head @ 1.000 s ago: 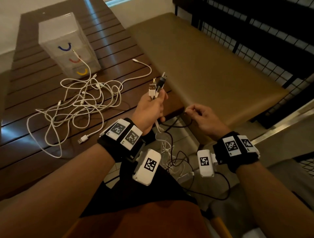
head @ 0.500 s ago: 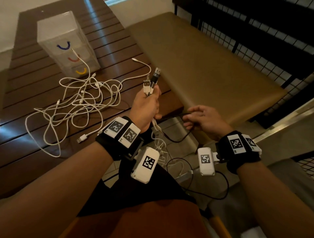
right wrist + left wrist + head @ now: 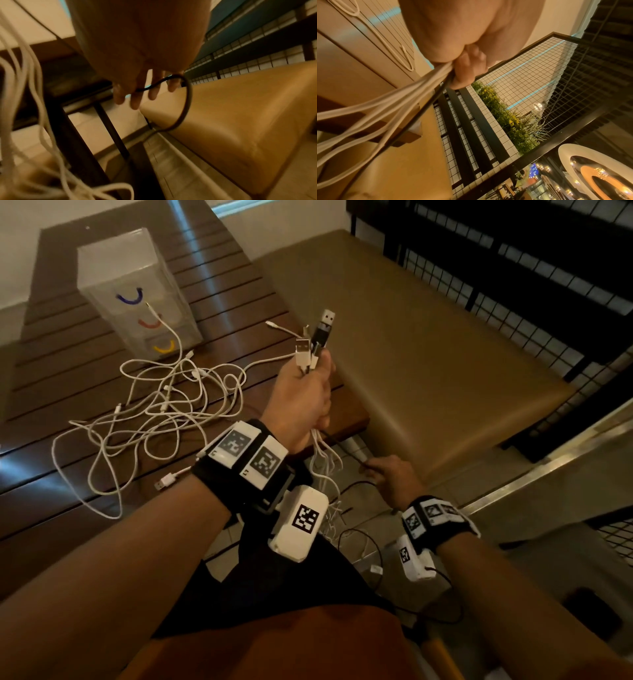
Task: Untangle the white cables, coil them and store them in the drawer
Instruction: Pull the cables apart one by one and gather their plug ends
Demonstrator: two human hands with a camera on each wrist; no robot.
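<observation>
My left hand is raised over the table's near right corner and grips a bundle of cables. A white USB plug and a black USB plug stick up out of the fist. Several white cables hang from under it toward my lap. In the left wrist view the hand clasps white strands and one black cable. My right hand is lower and pinches the black cable, which runs taut up to the left hand. A tangle of white cables lies on the table.
A clear plastic drawer unit with blue, red and yellow handles stands at the back of the slatted wooden table, drawers closed. A tan padded bench lies to the right, with black wire-mesh railing behind it.
My left hand has risen with the plugs. My right hand has dropped and slid down along the black cable, which now runs straight between the hands.
</observation>
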